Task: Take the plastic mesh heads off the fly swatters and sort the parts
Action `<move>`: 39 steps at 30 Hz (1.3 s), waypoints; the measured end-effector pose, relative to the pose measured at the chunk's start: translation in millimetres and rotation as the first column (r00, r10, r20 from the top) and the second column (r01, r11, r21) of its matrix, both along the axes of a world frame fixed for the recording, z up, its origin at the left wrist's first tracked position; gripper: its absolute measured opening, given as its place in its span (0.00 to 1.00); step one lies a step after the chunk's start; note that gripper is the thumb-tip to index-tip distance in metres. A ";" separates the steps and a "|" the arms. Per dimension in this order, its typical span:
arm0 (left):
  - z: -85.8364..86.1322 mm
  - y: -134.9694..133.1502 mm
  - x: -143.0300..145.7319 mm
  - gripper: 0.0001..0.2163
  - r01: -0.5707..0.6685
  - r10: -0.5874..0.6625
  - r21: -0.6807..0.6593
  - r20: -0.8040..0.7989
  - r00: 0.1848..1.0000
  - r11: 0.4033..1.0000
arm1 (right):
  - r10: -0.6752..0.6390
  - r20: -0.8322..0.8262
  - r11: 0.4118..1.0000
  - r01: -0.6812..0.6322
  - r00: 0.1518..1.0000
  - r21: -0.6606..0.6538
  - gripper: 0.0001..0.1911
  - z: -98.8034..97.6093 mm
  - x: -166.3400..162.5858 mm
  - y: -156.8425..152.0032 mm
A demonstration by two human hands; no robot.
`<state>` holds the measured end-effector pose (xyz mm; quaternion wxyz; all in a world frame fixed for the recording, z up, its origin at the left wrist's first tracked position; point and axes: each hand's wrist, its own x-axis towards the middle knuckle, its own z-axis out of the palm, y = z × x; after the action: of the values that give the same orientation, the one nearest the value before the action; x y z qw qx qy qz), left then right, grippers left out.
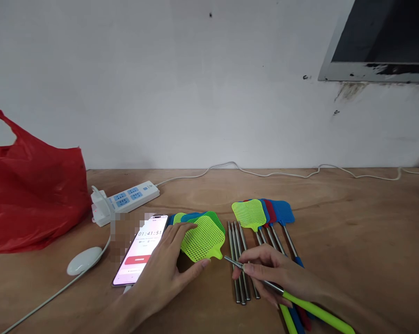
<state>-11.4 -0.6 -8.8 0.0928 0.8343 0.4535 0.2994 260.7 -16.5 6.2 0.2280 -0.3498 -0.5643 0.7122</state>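
My left hand [167, 271] pinches a loose yellow-green fly swatter head [204, 239] between thumb and fingers, on top of a small pile of green and blue heads [188, 217]. My right hand [275, 273] grips a metal rod with a green handle [293, 299], its bare tip [226, 258] pointing at the neck of that head, a small gap apart. Several bare metal rods [239, 262] lie side by side between my hands. Behind my right hand lie several assembled swatters [261, 212], yellow-green, blue and red, fanned out.
A phone [141, 253] with a running timer lies left of my left hand. Behind it sit a white power strip [125, 199] with a cord, a white oval device [84, 260] and a red plastic bag [31, 185]. The wooden table [369, 222] meets a white wall.
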 end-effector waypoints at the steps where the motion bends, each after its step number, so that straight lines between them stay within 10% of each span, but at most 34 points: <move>1: -0.7 -0.2 -0.1 0.24 0.001 -0.001 -0.009 -0.001 1.000 1.000 | 0.014 0.006 1.000 -0.014 1.000 0.001 0.22 -0.5 -0.8 -0.6; 27: -1.6 -4.4 1.1 0.25 -0.013 0.015 -0.075 0.022 1.000 0.997 | -0.008 0.078 1.000 0.008 0.997 0.010 0.27 -3.8 -3.0 2.6; 39: 0.9 9.8 1.7 0.22 -0.008 0.199 -0.328 0.553 0.809 0.945 | -0.081 0.095 0.991 0.070 0.992 0.111 0.25 -11.1 4.5 8.1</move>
<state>-9.7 9.2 -8.0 0.3392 0.6522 0.4902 0.4682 265.1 -8.3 -4.9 0.2450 -0.3930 -0.5990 0.6532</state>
